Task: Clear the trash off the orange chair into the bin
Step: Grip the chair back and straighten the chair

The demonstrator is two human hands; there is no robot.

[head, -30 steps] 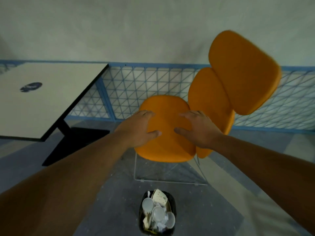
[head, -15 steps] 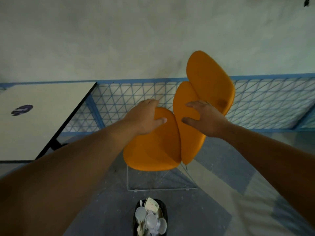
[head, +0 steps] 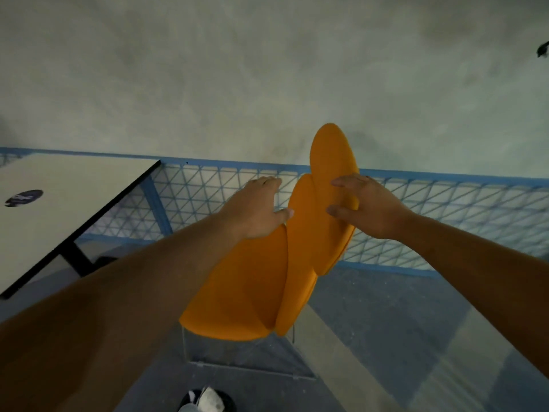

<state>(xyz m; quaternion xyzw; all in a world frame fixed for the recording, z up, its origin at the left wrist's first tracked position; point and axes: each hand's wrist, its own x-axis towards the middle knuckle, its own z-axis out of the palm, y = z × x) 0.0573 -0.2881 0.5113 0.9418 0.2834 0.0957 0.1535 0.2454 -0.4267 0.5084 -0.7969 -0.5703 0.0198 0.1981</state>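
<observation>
Single head cam, wide-angle, looks fwd and down from above; orange chair (head: pixel 267 278) close below, wall (head: pixel 267 69) far ahead.

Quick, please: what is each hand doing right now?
Left hand: open, fingers resting on the orange chair.
Right hand: open, over the chair's back.
</observation>
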